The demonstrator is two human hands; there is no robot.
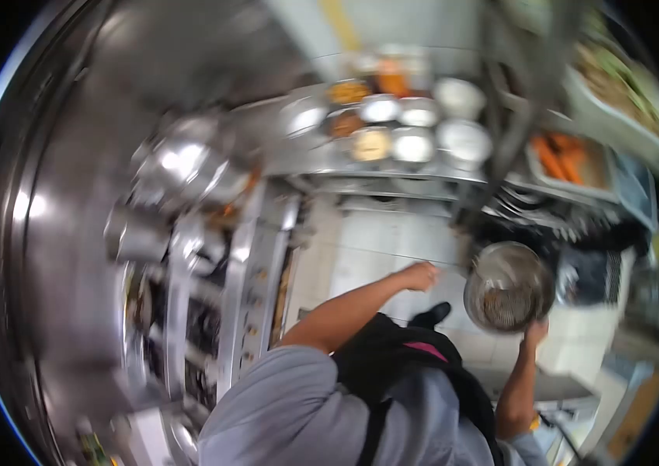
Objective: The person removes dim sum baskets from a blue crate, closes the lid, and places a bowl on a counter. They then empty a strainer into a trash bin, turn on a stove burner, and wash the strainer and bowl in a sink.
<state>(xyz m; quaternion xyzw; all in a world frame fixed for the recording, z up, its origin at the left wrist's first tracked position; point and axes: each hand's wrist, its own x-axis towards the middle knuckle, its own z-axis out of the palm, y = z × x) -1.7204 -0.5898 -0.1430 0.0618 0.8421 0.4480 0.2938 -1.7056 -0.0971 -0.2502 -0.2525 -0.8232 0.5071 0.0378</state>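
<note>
My right hand (535,332) grips the near rim of a round metal bowl (509,287) on the right side of the view. Some brownish bits lie at the bottom of the bowl, too blurred to name. My left hand (420,276) hangs in the air over the floor, left of the bowl and apart from it. Its fingers are curled together, and whether anything is inside them cannot be made out.
Metal containers of seasonings stand on the counter (298,159) ahead. A tray of carrots (570,161) and a bin of vegetables (624,89) are at the upper right. A stove (244,291) with pots (139,233) lies on the left. Tiled floor (376,233) shows ahead.
</note>
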